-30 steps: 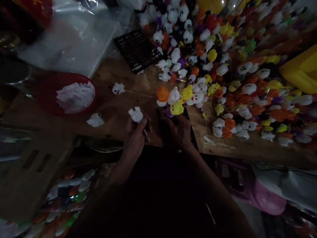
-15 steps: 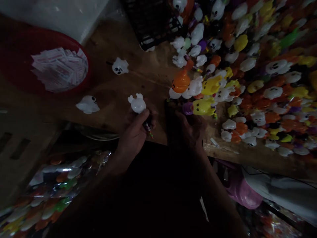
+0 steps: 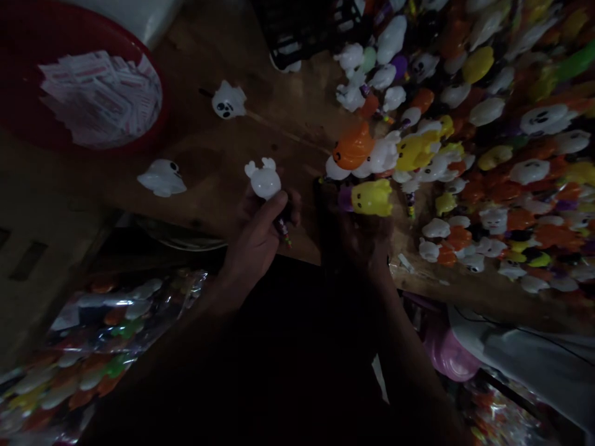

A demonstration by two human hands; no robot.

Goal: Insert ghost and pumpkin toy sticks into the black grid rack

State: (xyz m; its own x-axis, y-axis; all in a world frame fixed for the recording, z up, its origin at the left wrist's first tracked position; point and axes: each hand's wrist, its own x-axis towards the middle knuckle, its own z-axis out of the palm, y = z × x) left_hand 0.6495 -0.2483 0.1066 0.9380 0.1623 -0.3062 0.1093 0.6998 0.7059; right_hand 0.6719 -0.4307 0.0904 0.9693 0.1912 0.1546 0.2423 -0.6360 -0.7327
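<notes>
My left hand [image 3: 260,229] is closed on a small white plastic toy figure [image 3: 266,181] with two knobbed antler-like bumps, its thumb pressed against the lower end. Below that thumb a patterned dark stick with a green tip [image 3: 284,234] pokes out. My right hand [image 3: 367,238], in deep shade, is closed under a yellow toy figure [image 3: 372,197] with a purple end. Close beyond it lie an orange pumpkin toy [image 3: 353,147] and other white and yellow toys. To the left, two white ghost toys, one upper [image 3: 229,100] and one lower [image 3: 162,178], rest on the wooden table [image 3: 209,148].
A red basin [image 3: 155,118] of printed paper slips stands at the far left. Along the back is a black plastic crate [image 3: 307,37]. Heaped toys [image 3: 502,167] cover the right side. Bagged toys [image 3: 111,328] lie below the table's front edge, and a pink container [image 3: 450,350] is at lower right.
The yellow toy has shifted left, away from the pile, with my right hand. My left hand keeps the white toy. The whole view has moved slightly.
</notes>
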